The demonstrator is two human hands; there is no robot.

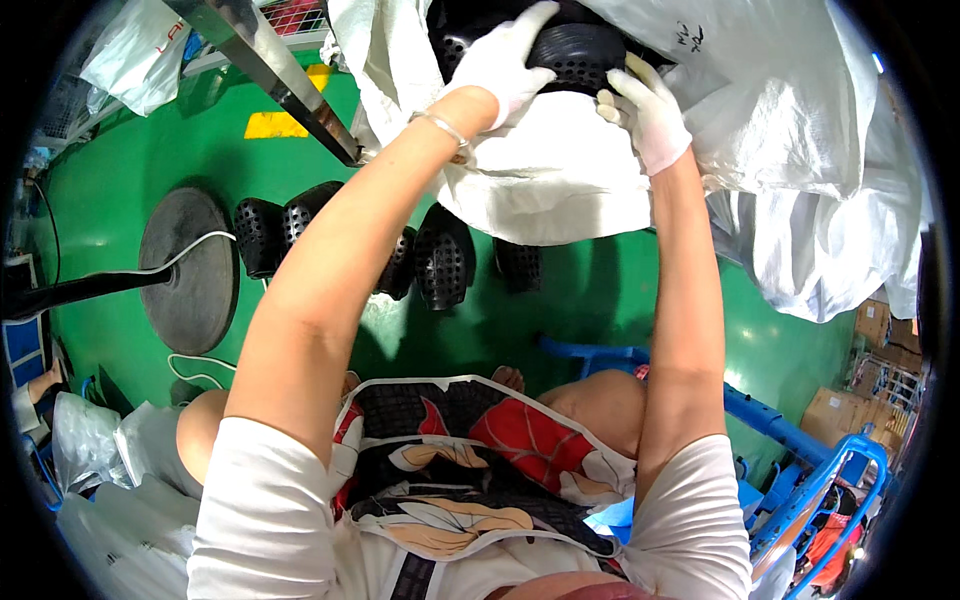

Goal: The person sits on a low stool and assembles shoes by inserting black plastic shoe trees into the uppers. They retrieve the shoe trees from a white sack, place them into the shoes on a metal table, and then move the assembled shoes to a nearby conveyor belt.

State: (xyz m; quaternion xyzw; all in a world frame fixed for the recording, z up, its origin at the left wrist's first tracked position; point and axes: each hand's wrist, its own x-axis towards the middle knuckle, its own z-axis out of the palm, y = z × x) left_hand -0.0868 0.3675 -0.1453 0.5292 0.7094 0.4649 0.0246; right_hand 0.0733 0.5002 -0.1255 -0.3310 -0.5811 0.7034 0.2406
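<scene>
Inside the mouth of a white woven sack (pixel 560 160) lies a black perforated piece (pixel 575 60) that looks like a rubber clog. My left hand (pixel 505 65), in a white glove, spans its left side, with thumb and forefinger spread around it. At its right side is my right hand (pixel 648 110), also gloved, with bent fingers against its edge. More black perforated pieces are packed around it, partly hidden by my left hand. Below the sack several similar black perforated pieces (pixel 443 260) hang or stand above the green floor; my left forearm covers some of them.
A metal post (pixel 270 75) slants beside the sack at upper left. A round grey base (pixel 185 270) stands on the green floor with a white cable. Large translucent plastic bags (pixel 780 110) bulge at right. Blue metal frames (pixel 790 430) and cardboard boxes (pixel 850 415) are at lower right.
</scene>
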